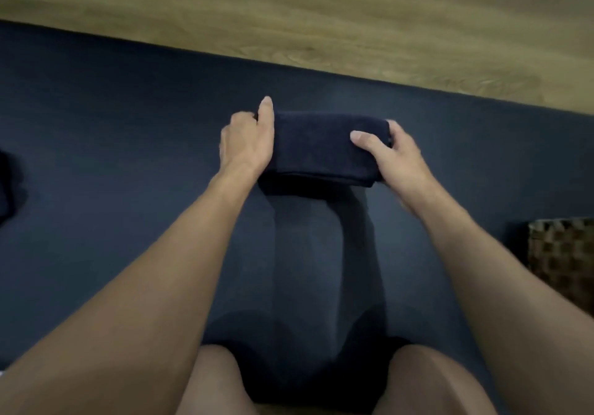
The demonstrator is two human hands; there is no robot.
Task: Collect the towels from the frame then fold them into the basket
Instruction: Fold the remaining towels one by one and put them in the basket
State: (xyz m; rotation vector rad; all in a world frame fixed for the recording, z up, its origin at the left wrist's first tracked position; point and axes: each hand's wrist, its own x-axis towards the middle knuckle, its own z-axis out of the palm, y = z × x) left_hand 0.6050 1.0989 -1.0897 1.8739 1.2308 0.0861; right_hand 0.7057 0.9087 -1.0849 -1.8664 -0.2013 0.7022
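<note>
A dark navy towel (321, 149), folded into a thick small rectangle, is held just above the dark blue mat (128, 157) in the middle of the view. My left hand (247, 143) grips its left end, thumb on top and fingers hidden behind. My right hand (390, 154) grips its right end, thumb across the top and fingers under or behind the fold. A woven brown basket (562, 260) stands at the right edge, only partly in view.
A wooden floor (321, 22) runs beyond the mat's far edge. A dark bundle, perhaps more cloth (8, 186), lies at the left edge. My bare knees (218, 382) show at the bottom, resting on the mat.
</note>
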